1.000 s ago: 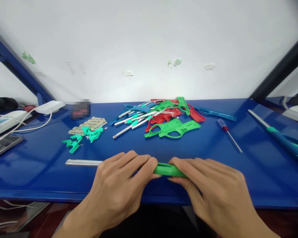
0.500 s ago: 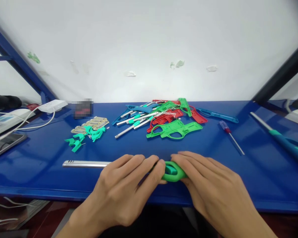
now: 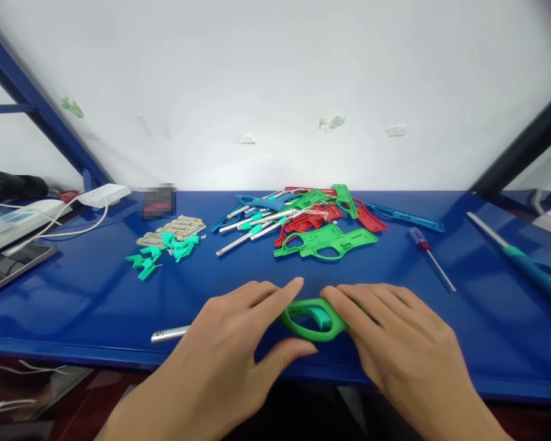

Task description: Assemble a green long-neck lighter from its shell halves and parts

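A green long-neck lighter [image 3: 319, 335] lies level between my hands, over the front part of the blue table. Its teal trigger [image 3: 320, 317] shows inside the ring-shaped opening, and its silver tube [image 3: 169, 334] sticks out past my left hand. My left hand [image 3: 243, 334] is around the lighter's front part, thumb below and index finger above the ring's left end; its other fingers are largely hidden. Fingers bent over the handle, my right hand [image 3: 395, 334] grips the lighter from the right and covers the grip end.
Several green, red and blue casing halves [image 3: 344, 240] and silver tubes [image 3: 239, 244] are piled at the back. Teal triggers [image 3: 147, 263] and metal pieces [image 3: 183, 226] lie left. A screwdriver [image 3: 434, 260] and a blue lighter [image 3: 528, 263] lie right. A phone [image 3: 18, 269] rests far left.
My left thumb and index finger have spread apart, showing more of the green ring. The tube's tip has moved right and nearer to me, with less tube showing. The view has shifted slightly.
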A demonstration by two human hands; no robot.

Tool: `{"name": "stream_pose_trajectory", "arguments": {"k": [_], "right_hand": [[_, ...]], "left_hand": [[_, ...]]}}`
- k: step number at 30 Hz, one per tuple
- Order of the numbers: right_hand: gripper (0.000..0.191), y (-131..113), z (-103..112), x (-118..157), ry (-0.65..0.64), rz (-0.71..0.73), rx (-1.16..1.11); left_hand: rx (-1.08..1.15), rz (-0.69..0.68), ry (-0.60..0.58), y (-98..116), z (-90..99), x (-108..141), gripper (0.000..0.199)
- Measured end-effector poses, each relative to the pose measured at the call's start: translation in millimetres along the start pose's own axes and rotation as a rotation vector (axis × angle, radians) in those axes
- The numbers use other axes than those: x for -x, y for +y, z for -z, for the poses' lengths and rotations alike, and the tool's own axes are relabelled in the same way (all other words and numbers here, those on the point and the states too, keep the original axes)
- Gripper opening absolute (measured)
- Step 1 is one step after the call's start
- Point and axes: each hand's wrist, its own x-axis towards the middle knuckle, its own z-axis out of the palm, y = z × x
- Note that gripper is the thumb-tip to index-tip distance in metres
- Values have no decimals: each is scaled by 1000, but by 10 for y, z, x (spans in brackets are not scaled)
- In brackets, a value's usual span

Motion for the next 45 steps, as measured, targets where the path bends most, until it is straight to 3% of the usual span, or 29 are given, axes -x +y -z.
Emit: {"name": "stream_pose_trajectory", "arguments": {"k": [5,11,17,23,30,38,42,45], "right_hand": [[40,-7,-60,70,-47,7,5],[49,-38,4,100,-139,33,-32],[42,-25,51,108,-149,-52,-174],[27,-26,33,100,-144,-102,-125],[23,-48,-2,108,-149,-99,-181],[22,-25,16,98,-70,-56,-152],[26,0,14,101,-50,-15,-142],[28,11,-3,136,-54,-27,-144]], "left_hand": [[125,156,-95,12,70,-17,29],[286,237,-73,-32,68,-70,12],[211,28,-5,-127,-45,-102,20],[70,-159,59,-152,-134,-104,25],[108,-157,115,-135,-188,-111,23],[119,-176,141,-117,-167,-117,22],[101,-182,173,-130,-149,-99,35],[75,-140,90,-154,-124,-83,37]]}}
